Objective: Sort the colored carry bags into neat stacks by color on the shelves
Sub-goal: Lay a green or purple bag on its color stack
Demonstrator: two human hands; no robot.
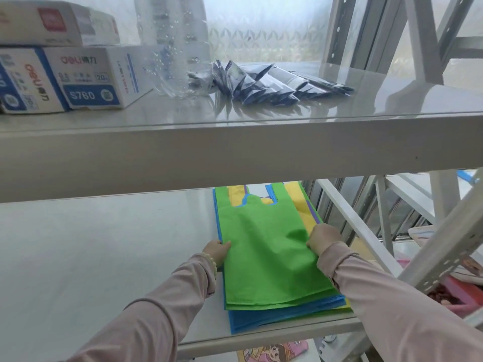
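Note:
A mixed pile of carry bags lies at the right end of the lower shelf point(104, 257). A green bag point(266, 257) is on top. Blue bags point(261, 321) stick out below it at the front, and yellow point(303, 212) and purple edges show at the back right. My left hand point(217, 253) pinches the green bag's left edge. My right hand point(322, 240) grips its right side, and the fabric wrinkles there. The bag handles at the back are partly hidden under the upper shelf.
The upper shelf point(235, 150) holds white and blue boxes point(78, 79) at the left, a clear plastic package point(177, 48), and dark blue packets point(274, 82). A perforated shelf post point(449, 246) slants at the right. Colourful items lie below the shelving.

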